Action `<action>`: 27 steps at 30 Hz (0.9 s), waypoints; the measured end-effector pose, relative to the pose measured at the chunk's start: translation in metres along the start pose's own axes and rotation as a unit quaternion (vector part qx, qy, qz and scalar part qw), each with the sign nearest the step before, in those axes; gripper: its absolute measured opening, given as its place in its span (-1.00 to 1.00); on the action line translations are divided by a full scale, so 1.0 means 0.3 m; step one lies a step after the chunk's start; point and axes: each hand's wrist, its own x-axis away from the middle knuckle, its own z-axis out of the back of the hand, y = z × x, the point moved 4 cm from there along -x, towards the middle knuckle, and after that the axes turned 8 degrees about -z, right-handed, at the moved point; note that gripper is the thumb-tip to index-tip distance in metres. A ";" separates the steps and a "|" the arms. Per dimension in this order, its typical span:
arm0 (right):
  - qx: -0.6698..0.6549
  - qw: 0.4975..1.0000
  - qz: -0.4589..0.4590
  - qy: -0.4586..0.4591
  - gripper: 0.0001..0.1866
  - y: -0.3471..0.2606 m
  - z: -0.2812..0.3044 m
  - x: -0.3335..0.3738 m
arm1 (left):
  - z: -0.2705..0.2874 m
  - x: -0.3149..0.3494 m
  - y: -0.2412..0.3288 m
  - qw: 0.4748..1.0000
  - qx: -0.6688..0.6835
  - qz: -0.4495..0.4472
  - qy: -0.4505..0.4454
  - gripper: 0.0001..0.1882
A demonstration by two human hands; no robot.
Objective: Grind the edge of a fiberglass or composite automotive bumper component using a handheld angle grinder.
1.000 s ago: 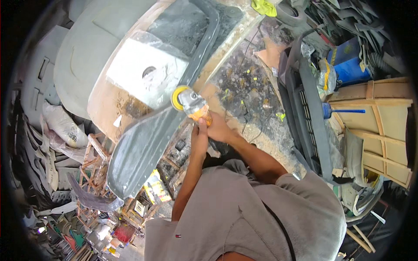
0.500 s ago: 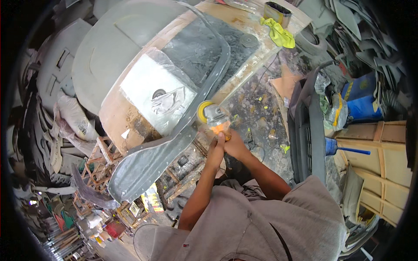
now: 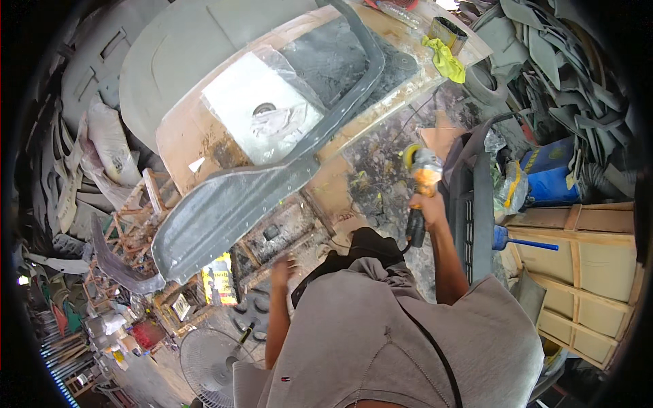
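Blue container (image 3: 554, 173) 3 o'clk, contents unclear | tin (image 3: 445, 34) 1 o'clk, ditto | angle grinder (image 3: 427, 178) 2-3 o'clk, pointing twd 12, yr R hand (image 3: 430, 206) wrapped rd it | yr L hand (image 3: 282, 270) 7 o'clk, well apart, loosely spread, empty, blurred

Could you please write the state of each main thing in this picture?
Right hand: closed around angle grinder
Angle grinder: held away from grey panel; running or not, unclear
Left hand: open, seemingly empty, blurred
Grey panel: lying across table
Yellow-green cloth: crumpled, hanging over table edge
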 end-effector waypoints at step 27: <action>0.249 0.917 0.170 0.262 -0.65 -0.408 0.419 0.514 | -0.050 0.054 0.388 0.704 -0.452 -0.511 0.196 -0.10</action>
